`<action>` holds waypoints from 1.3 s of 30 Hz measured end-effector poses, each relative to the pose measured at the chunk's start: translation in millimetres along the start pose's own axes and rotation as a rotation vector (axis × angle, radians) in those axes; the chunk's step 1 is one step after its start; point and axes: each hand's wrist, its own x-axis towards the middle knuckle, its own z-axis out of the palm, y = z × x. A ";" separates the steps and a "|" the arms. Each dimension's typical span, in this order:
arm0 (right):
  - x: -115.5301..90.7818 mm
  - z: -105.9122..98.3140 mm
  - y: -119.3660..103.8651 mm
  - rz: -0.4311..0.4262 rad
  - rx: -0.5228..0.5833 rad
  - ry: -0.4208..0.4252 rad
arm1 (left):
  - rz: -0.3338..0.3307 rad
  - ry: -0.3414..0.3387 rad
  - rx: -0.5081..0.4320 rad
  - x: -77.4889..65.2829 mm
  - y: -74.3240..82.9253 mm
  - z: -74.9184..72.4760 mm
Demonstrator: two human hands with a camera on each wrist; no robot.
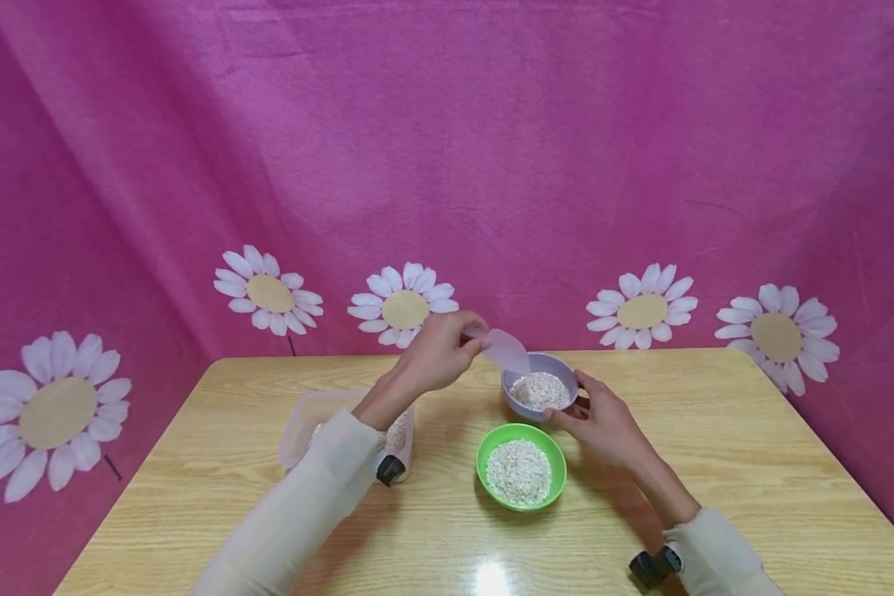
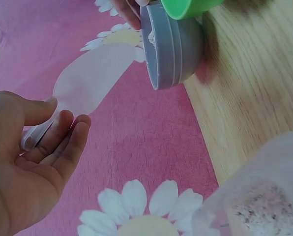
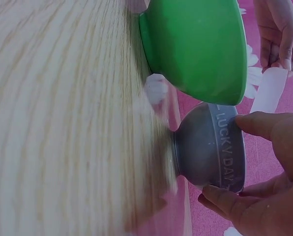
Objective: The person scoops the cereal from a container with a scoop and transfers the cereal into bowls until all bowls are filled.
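A pale translucent scoop (image 2: 95, 78) is pinched by its handle in my left hand (image 1: 441, 351). Its blade tips down over the rim of a grey-purple bowl (image 1: 517, 406), which has oat-like flakes (image 1: 540, 391) in it. My right hand (image 1: 603, 422) holds that bowl from the right side, thumb near the rim and fingers against the wall, as the right wrist view shows. Raised "LUCKY DAY" lettering runs round the bowl (image 3: 218, 147). Just nearer to me, a green bowl (image 1: 558, 484) stands on the table with more flakes (image 1: 519, 472) in it.
Under my left forearm sits a translucent plastic container (image 1: 298, 422) with flakes inside, partly hidden by the sleeve. The wooden table (image 1: 432, 530) ends at a pink cloth (image 1: 447, 165) with daisies behind it.
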 end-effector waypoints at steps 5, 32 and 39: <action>-0.2 0.9 -0.5 -0.022 0.004 0.006 | -0.043 0.057 -0.071 -16.1 -7.9 -8.9; -25.8 37.6 -72.3 -0.255 -0.149 0.076 | -0.302 0.243 -0.036 -151.8 -74.2 -80.4; -21.6 66.3 -95.5 -0.249 -0.109 0.007 | -0.316 0.254 0.044 -174.7 -87.9 -94.5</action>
